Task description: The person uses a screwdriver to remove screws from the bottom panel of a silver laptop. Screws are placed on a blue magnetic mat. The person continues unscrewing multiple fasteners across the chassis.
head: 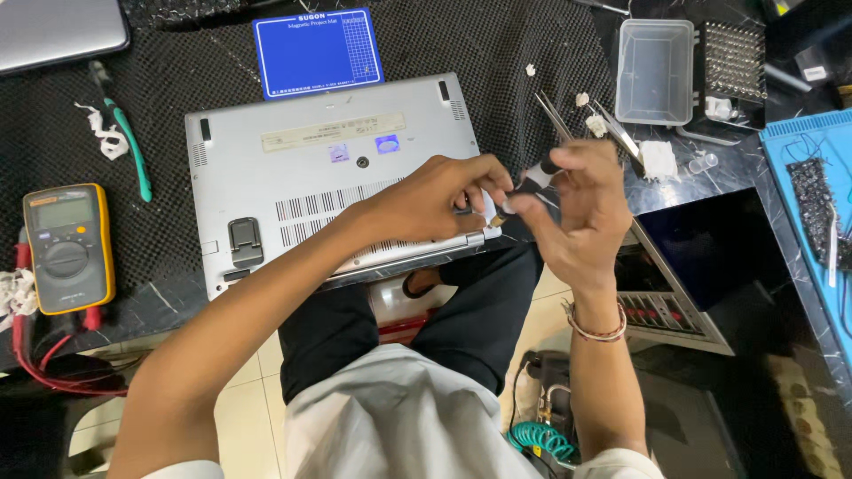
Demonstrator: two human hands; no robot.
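Observation:
A silver laptop (302,160) lies upside down on a black mat, its near edge hanging over the table toward my lap. My right hand (581,208) is shut on a small screwdriver (532,184) with a black handle, its tip pointing down-left. My left hand (435,197) rests over the laptop's near right corner, fingers pinched at the screwdriver's tip (497,217). Whether a screw sits between those fingers is hidden.
A yellow multimeter (67,248) with red leads lies at the left edge. A blue magnetic mat (315,51), green-handled tool (129,146), tweezers (555,115), clear plastic box (655,71) and a bit holder (732,62) lie at the back. A blue mat (816,195) is far right.

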